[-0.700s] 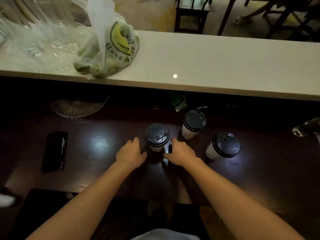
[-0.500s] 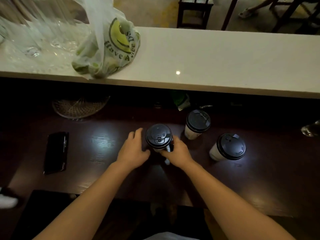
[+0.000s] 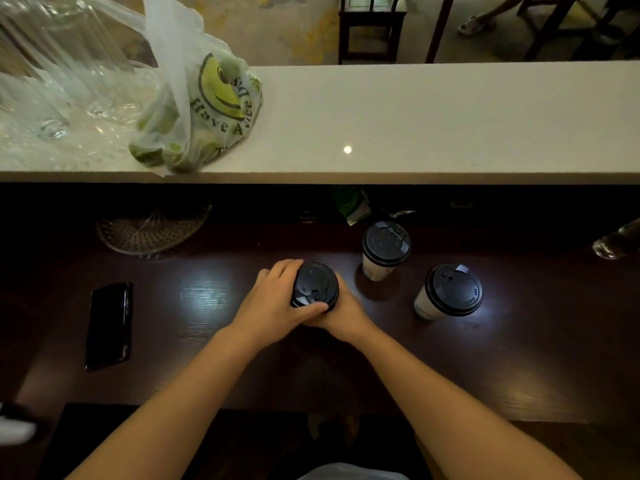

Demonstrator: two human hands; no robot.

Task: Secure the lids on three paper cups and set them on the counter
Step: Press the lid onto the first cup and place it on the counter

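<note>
Three white paper cups with black lids stand on the dark wooden table. The nearest cup [image 3: 314,285] is in the middle, clasped from both sides. My left hand [image 3: 277,299] wraps its left side with the thumb across the lid's near rim. My right hand [image 3: 343,310] holds its right side, mostly hidden behind the cup. A second lidded cup [image 3: 385,247] stands farther back to the right. The third lidded cup [image 3: 450,291] stands at the right. The white counter [image 3: 433,123] runs across above the table.
A plastic bag with a smiley face [image 3: 201,112] and clear plastic wrapping [image 3: 62,91] lie on the counter's left part. A black phone [image 3: 109,323] lies on the table at left, a glass dish [image 3: 152,228] behind it. A glass [image 3: 616,239] sits at the right edge.
Both hands have closed in from beside the middle cup and now grip it. My left thumb has come over the lid's near edge.
</note>
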